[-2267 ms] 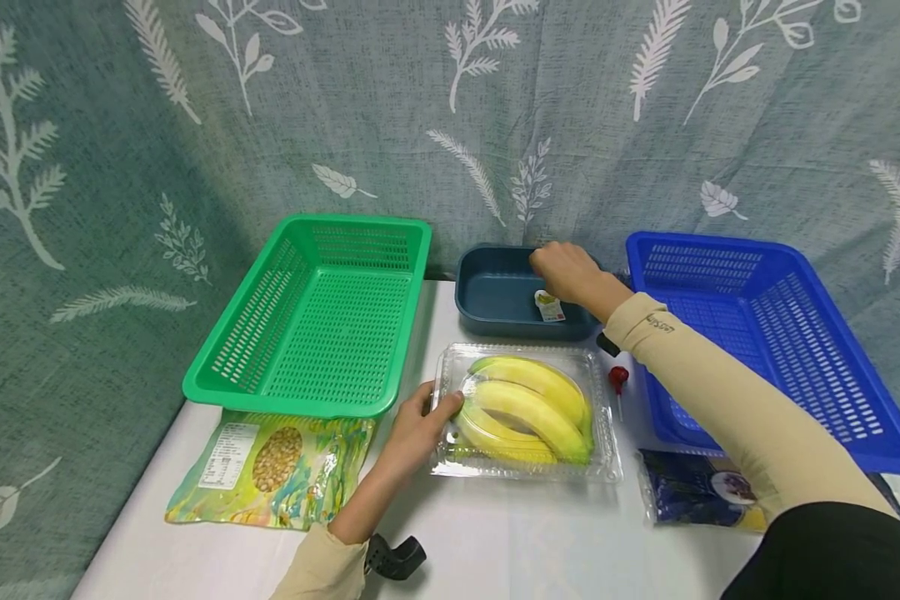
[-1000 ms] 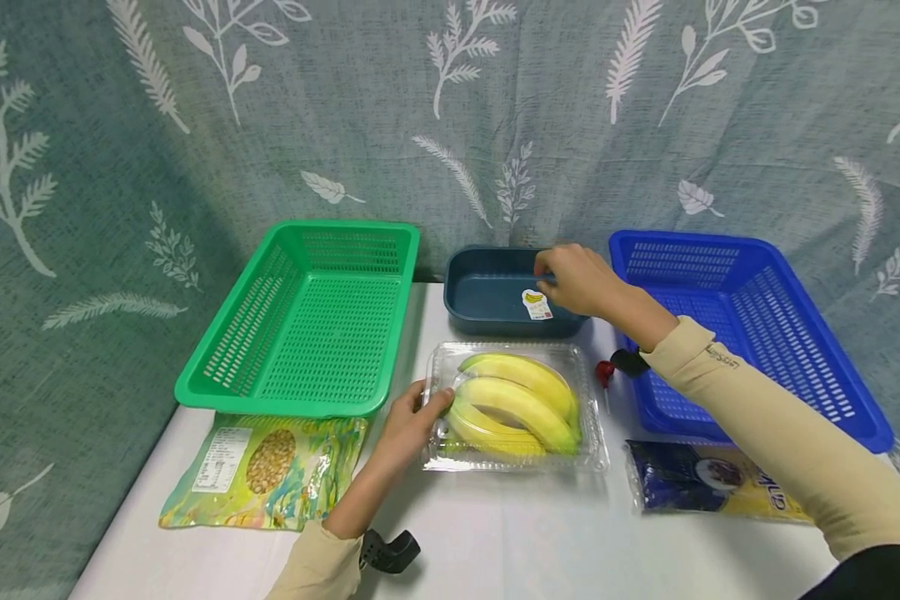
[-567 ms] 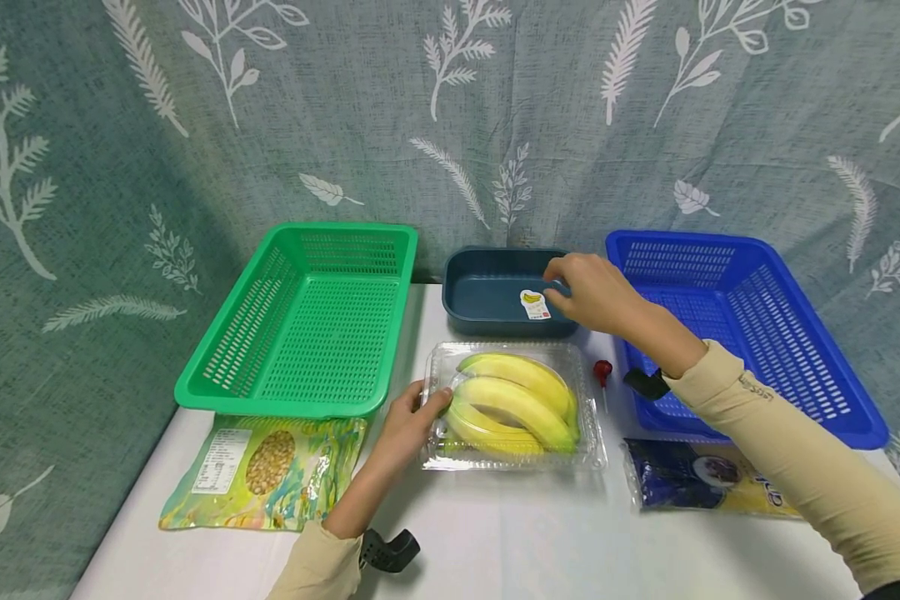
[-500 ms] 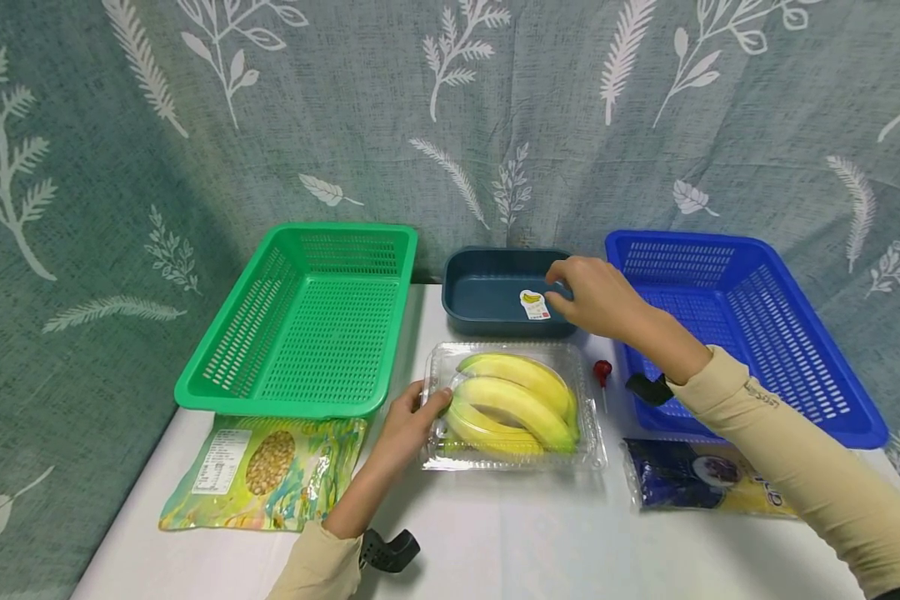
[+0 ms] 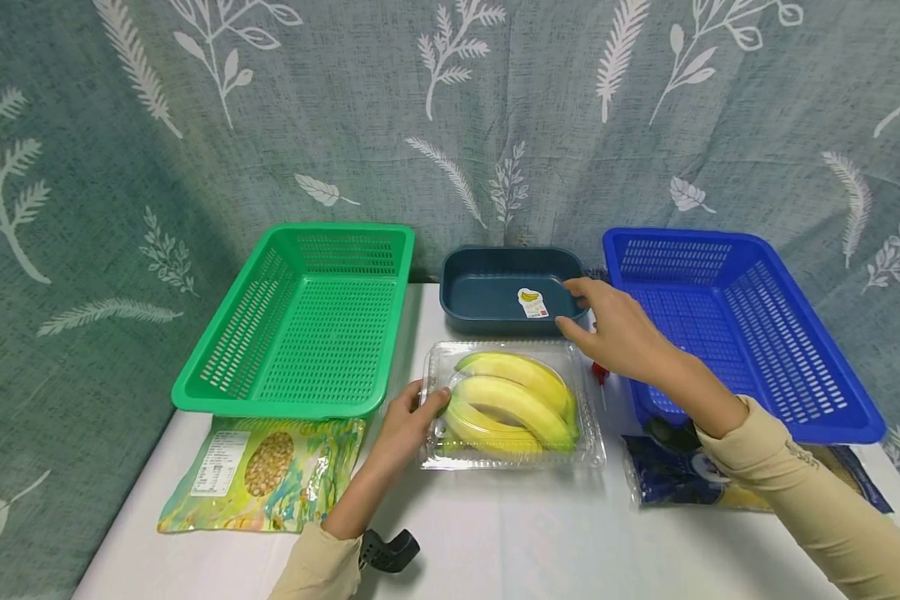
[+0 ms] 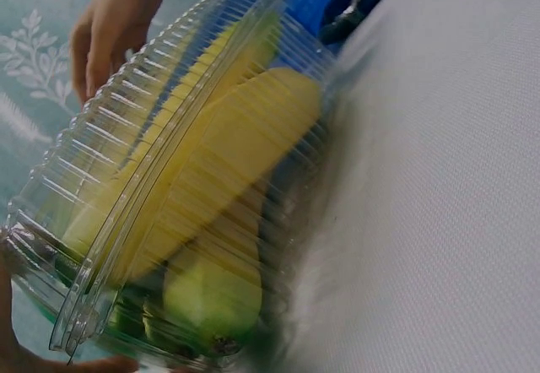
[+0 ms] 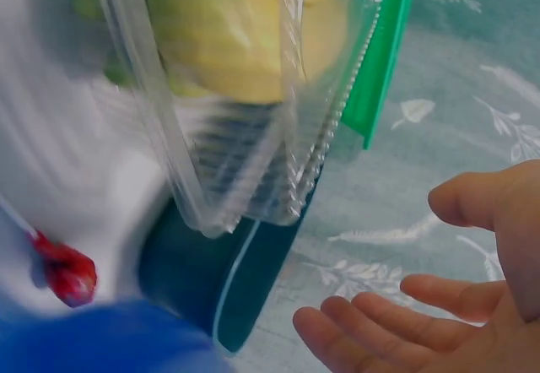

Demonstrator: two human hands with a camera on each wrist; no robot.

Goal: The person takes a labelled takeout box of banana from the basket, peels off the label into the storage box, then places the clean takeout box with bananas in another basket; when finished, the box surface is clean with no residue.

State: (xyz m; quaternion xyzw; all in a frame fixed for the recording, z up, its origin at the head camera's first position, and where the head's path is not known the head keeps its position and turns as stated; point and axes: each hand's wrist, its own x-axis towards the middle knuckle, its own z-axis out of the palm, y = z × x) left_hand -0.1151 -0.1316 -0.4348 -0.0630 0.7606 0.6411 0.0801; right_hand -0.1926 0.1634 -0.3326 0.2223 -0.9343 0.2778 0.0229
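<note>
My left hand (image 5: 407, 423) grips the left edge of a clear plastic clamshell box (image 5: 589, 421), thumb on top of the lid. Inside the box lie several yellow bananas (image 5: 521, 402) with green ends; the left wrist view shows them through the ribbed side wall. My right hand (image 5: 621, 332) hovers over the right end of a dark teal basin (image 5: 480, 323), thumb and fingers spread apart. In the right wrist view that same hand (image 7: 447, 305) shows its bare palm side, with nothing held. A small sticker with a banana picture (image 5: 532, 303) is in the basin.
A green basket (image 5: 322, 408) stands at left, above a bag of yellow kernels (image 5: 270, 475). On the right are a blue basket (image 5: 832, 425) and a dark blue packet (image 5: 667, 479) partly under my arm. A red-headed lollipop (image 7: 67, 276) lies beside the box.
My right hand has drawn back from inside the basin, rightward and nearer, and its fingers have spread. The left hand and clamshell box stay in place; the head view shifted slightly.
</note>
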